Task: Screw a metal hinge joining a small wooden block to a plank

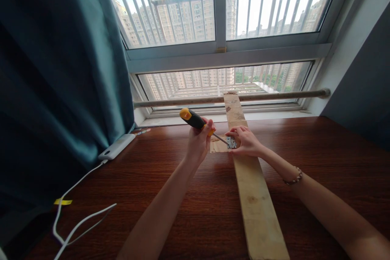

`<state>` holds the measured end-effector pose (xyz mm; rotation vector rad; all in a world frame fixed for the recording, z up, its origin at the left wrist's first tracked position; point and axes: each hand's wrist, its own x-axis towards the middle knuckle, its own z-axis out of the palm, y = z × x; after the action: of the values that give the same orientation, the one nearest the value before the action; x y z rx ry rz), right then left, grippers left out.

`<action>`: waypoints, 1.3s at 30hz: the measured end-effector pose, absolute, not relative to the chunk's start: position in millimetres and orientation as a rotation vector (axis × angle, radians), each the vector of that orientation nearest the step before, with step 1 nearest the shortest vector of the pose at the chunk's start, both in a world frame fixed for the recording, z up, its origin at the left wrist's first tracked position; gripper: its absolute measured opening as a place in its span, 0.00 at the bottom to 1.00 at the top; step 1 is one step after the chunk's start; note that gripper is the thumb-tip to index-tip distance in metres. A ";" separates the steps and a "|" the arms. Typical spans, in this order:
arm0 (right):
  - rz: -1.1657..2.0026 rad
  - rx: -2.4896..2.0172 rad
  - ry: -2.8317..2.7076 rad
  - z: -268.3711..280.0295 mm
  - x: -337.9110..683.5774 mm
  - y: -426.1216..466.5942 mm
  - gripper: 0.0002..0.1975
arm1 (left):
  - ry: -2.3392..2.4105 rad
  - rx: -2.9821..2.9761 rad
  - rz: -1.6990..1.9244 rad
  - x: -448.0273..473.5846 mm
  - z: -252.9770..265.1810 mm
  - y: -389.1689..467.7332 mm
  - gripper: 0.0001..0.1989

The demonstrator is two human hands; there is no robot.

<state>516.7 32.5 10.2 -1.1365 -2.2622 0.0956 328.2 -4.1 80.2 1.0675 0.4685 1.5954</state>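
My left hand (199,140) is closed round the handle of a yellow-and-black screwdriver (195,119), which slants down to the right. Its tip reaches a small metal hinge (231,142) lying across the joint between a long wooden plank (257,195) and a short piece of wood (218,144) to the left. From the right, my right hand (245,141) grips the hinge, index finger at its far edge and thumb at its near edge. Whether a screw sits under the tip is too small to tell.
The plank runs over the dark wooden tabletop (195,207) towards a metal rail (280,95) below the window. On the left lie a white power strip or box (118,146), a white cable (79,221) and a yellow strip (63,202) beside a blue curtain (67,69).
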 end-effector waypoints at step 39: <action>0.074 -1.119 -2.279 9.0 517.1 34.7 0.33 | 0.466 1.257 1.567 344.3 94.2 14.4 0.13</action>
<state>517.1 34.7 9.0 -1.1188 -2.2788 0.0739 344.3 14.4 94.2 1.2568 0.4661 1.5672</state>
